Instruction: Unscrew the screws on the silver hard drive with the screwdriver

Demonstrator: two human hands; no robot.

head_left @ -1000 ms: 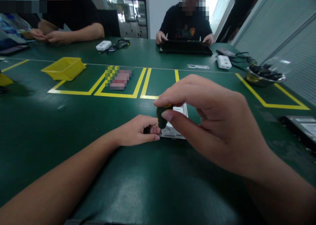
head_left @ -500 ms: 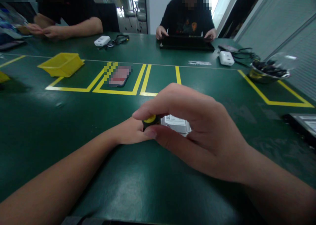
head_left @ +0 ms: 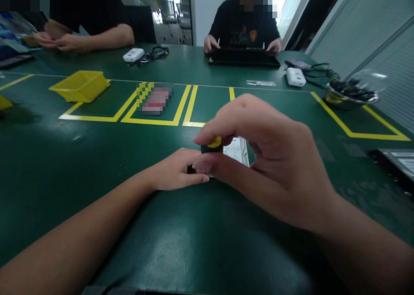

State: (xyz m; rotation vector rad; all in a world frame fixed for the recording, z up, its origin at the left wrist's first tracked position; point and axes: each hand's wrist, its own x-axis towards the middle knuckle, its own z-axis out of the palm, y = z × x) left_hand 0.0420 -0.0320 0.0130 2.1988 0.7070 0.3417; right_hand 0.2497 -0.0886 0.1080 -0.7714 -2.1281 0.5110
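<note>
— What did your right hand (head_left: 274,165) hold?

— You pinched the yellow-capped screwdriver handle (head_left: 212,145) between thumb and forefinger, upright over the hard drive (head_left: 237,150) on the green table (head_left: 97,157).

— And the left hand (head_left: 176,172)?

— You curled it loosely beside the drive's near corner, fingertips touching a small dark part.

— What changed?

— Half a second earlier the handle sat lower and further left; you'd lifted it, uncovering more of the label, as if resetting the driver.

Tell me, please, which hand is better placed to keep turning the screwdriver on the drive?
The right hand: its fingertips already pinch the screwdriver handle, while the left hand steadies the drive.
</note>
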